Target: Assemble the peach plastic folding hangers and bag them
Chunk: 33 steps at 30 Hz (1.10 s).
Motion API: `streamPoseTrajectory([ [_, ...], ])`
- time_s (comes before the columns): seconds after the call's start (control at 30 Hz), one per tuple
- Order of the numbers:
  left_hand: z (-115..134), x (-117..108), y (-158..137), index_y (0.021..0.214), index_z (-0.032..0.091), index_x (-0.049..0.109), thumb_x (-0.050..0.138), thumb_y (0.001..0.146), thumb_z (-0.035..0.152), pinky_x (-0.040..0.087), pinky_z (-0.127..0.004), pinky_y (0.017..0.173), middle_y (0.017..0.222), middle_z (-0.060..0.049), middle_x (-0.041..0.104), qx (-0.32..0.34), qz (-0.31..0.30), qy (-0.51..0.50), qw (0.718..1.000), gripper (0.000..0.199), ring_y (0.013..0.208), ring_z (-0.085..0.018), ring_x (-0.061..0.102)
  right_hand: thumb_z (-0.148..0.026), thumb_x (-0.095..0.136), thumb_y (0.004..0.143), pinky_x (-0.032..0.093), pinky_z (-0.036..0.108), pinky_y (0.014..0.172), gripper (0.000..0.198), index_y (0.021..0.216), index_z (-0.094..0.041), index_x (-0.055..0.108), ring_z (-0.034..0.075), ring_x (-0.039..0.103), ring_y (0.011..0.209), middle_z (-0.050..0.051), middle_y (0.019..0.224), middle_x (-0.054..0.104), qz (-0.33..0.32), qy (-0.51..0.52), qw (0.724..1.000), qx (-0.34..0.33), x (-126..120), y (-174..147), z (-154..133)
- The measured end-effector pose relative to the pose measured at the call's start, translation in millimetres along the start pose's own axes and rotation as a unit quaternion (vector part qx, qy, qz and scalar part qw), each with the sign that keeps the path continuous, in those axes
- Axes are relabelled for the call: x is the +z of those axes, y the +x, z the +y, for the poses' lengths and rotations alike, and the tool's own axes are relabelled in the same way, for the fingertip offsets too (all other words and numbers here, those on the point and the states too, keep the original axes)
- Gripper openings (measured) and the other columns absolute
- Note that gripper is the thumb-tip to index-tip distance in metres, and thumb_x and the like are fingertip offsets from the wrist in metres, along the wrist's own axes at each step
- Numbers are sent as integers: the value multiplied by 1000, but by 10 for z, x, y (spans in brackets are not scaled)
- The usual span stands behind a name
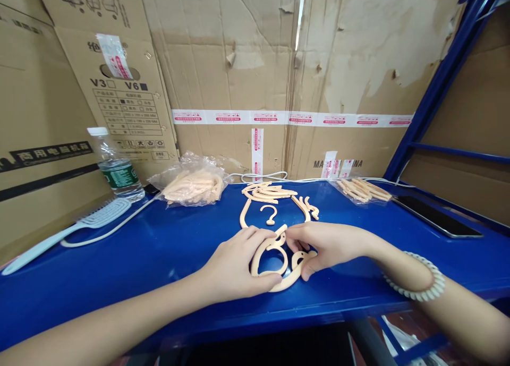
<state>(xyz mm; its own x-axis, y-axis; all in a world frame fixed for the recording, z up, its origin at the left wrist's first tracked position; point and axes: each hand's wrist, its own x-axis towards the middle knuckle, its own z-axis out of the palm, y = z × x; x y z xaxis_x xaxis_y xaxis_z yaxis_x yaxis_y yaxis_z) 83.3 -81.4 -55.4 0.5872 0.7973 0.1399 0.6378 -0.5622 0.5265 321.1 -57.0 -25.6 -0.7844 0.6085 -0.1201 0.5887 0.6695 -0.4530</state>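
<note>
My left hand [242,264] is closed on the left side of a beige plastic folding hanger [287,284], which lies in curled-up form near the front edge of the blue table. From the right, my right hand [324,244] pinches the hanger's other end, where a rounded, holed joint shows by the thumb. Part of the fingertips is hidden behind the pieces. Just beyond my hands lies a loose hanger hook [271,215] with a small foot. Curved hanger arms [263,191] are heaped behind it, and more loose pieces [313,209] lie to the right.
A clear bag of beige parts [193,187] sits at the back left; another bag [363,189] lies back right beside a black phone [438,216]. On the left are a water bottle [119,172] and a pale hairbrush [67,233]. Cardboard [235,84] walls the back.
</note>
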Motion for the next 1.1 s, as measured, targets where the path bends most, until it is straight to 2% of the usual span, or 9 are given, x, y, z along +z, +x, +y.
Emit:
streamPoseTrajectory([
  [0.13, -43, 27, 28, 139, 27, 40, 67, 76, 36, 51, -35, 79, 106, -4, 69, -22, 2, -141, 990, 69, 90, -24, 66, -34, 76, 76, 28, 22, 50, 36, 82, -20, 43, 9, 39, 56, -7, 67, 46, 11, 28, 999, 32, -10, 7, -13],
  [0.23, -72, 32, 61, 137, 22, 42, 67, 73, 26, 49, -28, 66, 81, 1, 69, -45, -6, -224, 973, 69, 66, -16, 63, -37, 70, 82, 28, 22, 50, 32, 84, -20, 42, 9, 38, 56, -8, 65, 43, 31, 50, 998, 21, -22, -10, -36],
  [0.3, -86, 23, 80, 129, 19, 49, 70, 68, 22, 48, -27, 65, 75, 2, 68, -56, -11, -266, 962, 65, 65, -15, 62, -39, 63, 88, 30, 22, 52, 27, 83, -20, 45, 9, 40, 58, -6, 66, 46, 46, 54, 997, 14, -32, -31, -55],
  [0.43, -83, -15, 99, 98, 14, 65, 71, 65, 23, 45, -24, 61, 72, 1, 65, -84, -25, -305, 948, 35, 62, -13, 57, -39, 57, 92, 34, 23, 57, 25, 80, -18, 48, 10, 43, 62, -3, 70, 51, 75, 30, 997, 6, -54, -63, -76],
  [0.63, -69, -127, 127, 75, 15, 64, 67, 71, 37, 45, -26, 62, 72, -1, 61, -61, 77, -290, 952, 22, 66, -15, 56, -43, 50, 96, 38, 25, 62, 29, 80, -18, 47, 12, 43, 67, -1, 74, 50, 176, 43, 984, -8, -120, -67, 61],
  [0.77, -116, -190, 141, 79, 18, 60, 65, 77, 39, 47, -27, 70, 79, 0, 60, -24, 137, -311, 940, 22, 75, -16, 58, -51, 50, 95, 40, 23, 53, 33, 84, -20, 41, 10, 49, 63, 1, 80, 57, 276, 210, 938, -10, -172, -58, 172],
  [0.93, -103, -236, 131, 77, 18, 56, 64, 79, 36, 45, -26, 66, 73, 2, 54, -30, 85, -361, 928, 20, 68, -13, 56, -47, 66, 85, 49, 22, 47, 37, 94, -21, 42, 16, 69, 66, 4, 88, 66, 298, 449, 843, -13, -191, -22, 219],
  [1.0, -73, -254, 124, 72, 17, 54, 64, 76, 34, 43, -25, 63, 68, 3, 51, -38, 52, -365, 929, 19, 65, -13, 54, -39, 76, 79, 56, 24, 54, 40, 100, -19, 48, 17, 72, 70, 5, 89, 69, 289, 485, 825, -14, -174, 2, 231],
  [1.1, -62, -258, 118, 67, 17, 53, 63, 72, 30, 39, -25, 59, 64, 3, 48, -44, 13, -340, 939, 17, 62, -12, 48, -33, 80, 75, 58, 22, 60, 36, 97, -15, 56, 16, 72, 71, 6, 82, 71, 267, 491, 829, -2, -118, 50, 231],
])
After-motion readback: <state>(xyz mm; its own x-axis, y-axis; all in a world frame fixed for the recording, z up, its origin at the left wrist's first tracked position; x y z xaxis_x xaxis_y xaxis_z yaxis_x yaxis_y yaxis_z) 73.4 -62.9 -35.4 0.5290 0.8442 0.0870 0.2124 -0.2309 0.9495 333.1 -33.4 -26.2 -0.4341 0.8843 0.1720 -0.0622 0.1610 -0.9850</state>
